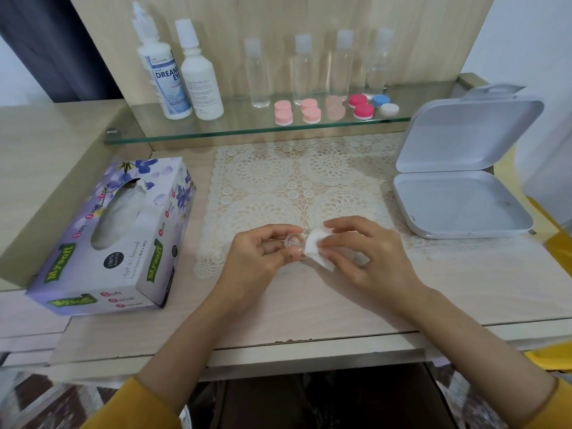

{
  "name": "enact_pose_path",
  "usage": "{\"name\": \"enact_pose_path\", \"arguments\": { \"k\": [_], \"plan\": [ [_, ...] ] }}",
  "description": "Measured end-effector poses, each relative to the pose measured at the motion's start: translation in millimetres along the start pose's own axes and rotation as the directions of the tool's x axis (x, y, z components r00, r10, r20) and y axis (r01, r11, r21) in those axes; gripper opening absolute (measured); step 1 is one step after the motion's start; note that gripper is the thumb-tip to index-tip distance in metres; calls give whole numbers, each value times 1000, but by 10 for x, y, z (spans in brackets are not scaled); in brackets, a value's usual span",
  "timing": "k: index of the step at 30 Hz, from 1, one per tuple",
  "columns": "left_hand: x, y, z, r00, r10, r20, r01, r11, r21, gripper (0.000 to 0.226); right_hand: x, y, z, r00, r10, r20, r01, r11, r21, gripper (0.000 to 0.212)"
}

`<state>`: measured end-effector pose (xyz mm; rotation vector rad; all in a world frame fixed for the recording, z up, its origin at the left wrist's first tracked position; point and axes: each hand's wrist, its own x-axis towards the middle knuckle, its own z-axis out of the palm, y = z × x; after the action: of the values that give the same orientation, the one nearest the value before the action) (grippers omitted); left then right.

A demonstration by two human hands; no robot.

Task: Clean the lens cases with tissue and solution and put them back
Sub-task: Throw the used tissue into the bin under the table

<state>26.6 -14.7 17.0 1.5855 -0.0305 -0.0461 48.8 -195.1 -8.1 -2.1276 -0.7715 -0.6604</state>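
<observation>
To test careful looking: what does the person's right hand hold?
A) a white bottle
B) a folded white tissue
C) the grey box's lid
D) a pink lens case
B: the right hand pinches a folded white tissue, right beside the small clear case held by the left hand.

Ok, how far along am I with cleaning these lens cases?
Mid-job. Done: unclear; the capped lens cases on the glass shelf show no sign either way. In hand: your left hand holds a clear case piece while the right hand holds folded tissue against it. Left: finish wiping and put it back.
</observation>
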Motion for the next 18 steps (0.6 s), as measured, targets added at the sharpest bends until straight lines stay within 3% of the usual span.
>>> {"name": "enact_pose_path", "arguments": {
  "k": [7, 10, 12, 14, 16, 18],
  "plan": [
    [4, -51, 13, 1000, -10, 17, 11, 999, -33, 29, -52, 8, -8, 995, -16, 95, 7, 996, 91, 12],
    [20, -51, 25, 999, 33, 27, -35, 997, 71, 31, -74, 28, 19, 998, 3, 66, -8, 997, 75, 14],
    [53, -73, 15, 989, 146, 22, -146, 954, 263, 38, -74, 32, 33, 999, 7, 52, -10, 998, 59, 13],
    [82, -131, -3, 951, 308, 35, -290, 842, 455, 49, -68, 26, 38, 999, 7, 50, -9, 999, 52, 11],
    [94, -197, -8, 907, 418, 46, -379, 764, 522, 50, -58, 19, 31, 999, 13, 48, -15, 999, 49, 9],
    [89, -245, -3, 888, 458, 39, -410, 750, 519, 49, -54, 12, 20, 998, 21, 56, -23, 999, 46, 11]
  ]
}}
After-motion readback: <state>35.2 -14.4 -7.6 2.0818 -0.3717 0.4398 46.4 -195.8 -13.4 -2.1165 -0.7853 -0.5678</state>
